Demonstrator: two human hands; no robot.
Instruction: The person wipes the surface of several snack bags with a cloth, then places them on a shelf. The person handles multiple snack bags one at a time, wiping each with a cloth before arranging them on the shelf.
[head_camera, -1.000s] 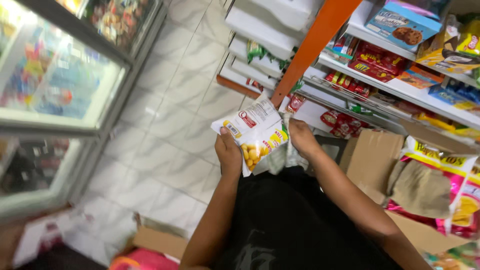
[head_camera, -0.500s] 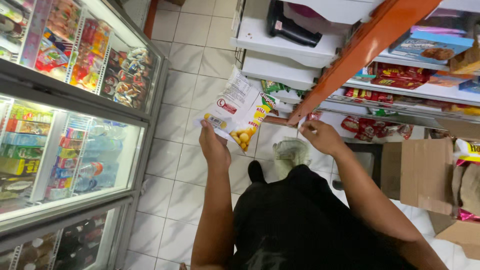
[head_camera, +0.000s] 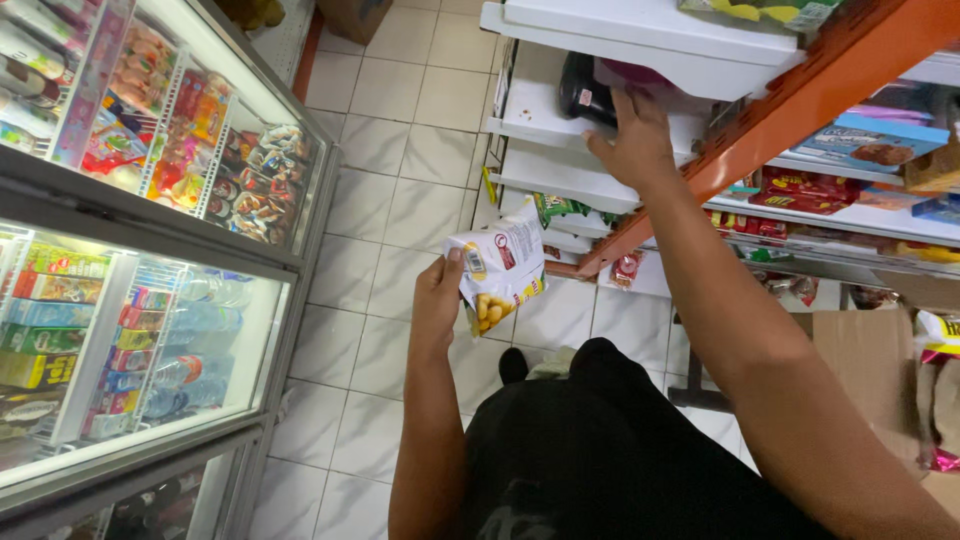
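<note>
on the far left we see a glass-fronted fridge (head_camera: 150, 330) packed with colourful cartons and bottles, and above it a second glass case (head_camera: 200, 140) full of bright packets. beside them runs a floor of pale square tiles (head_camera: 400, 120). moving right, our left hand (head_camera: 438, 295) is raised in front of us with fingers curled closed around the edge of a snack bag (head_camera: 500, 268); the bag is white with a yellow and red print and a picture of round yellow snacks near its lower end, and it hangs tilted in the air above the tiles, just in front of the lowest shelves and clear of them. below it our black clothing (head_camera: 620, 450) fills the bottom of the view, with a dark shoe tip (head_camera: 513, 365) showing on the floor. further right, our right hand (head_camera: 635, 135) reaches up to a white shelf (head_camera: 560, 110), fingers spread fairly wide and resting against a dark rounded object (head_camera: 583, 92) that sits there; we cannot tell whether the hand actually grips it. an orange shelf post (head_camera: 790, 110) slants across behind the arm. past it, more shelves carry red packets (head_camera: 800, 190) and a blue box (head_camera: 865, 145), and at the right edge stands an open cardboard box (head_camera: 870, 370).
</note>
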